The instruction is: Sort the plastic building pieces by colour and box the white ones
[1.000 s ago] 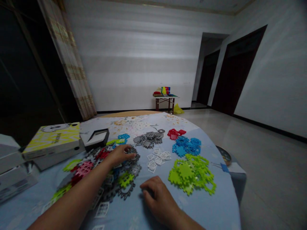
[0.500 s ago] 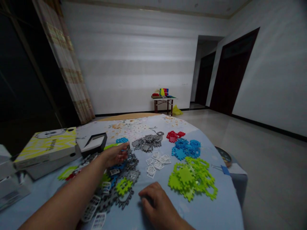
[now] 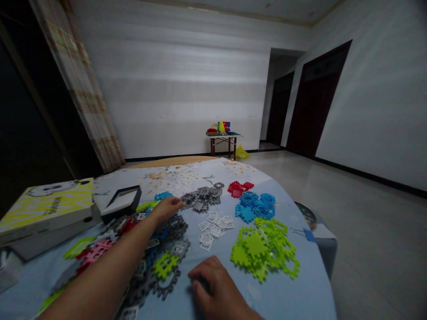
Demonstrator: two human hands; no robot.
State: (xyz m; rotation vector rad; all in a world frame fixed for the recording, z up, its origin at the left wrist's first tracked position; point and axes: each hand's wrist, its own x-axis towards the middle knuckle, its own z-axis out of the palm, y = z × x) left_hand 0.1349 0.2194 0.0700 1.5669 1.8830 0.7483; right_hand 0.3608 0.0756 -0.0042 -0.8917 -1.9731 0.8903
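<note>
My left hand reaches across the table, its fingers drawn together at the left edge of a pile of grey gear-shaped plastic pieces. What its fingertips hold, if anything, is hidden. Beneath that forearm lies a mixed heap with dark grey pieces, a lime-green piece and a pink piece. My right hand rests on the blue cloth, fingers loosely bent and thumb apart, holding nothing. Just beyond it are white lattice pieces, with a lime-green pile to its right.
Blue pieces and red pieces lie in separate piles at the right. At the left are a yellow-and-white box and a small black open box. The round table's edge curves along the right, beside a stool.
My left hand has moved from over the mixed heap toward the grey pile. My right hand stays in nearly the same place. The view has turned slightly right.
</note>
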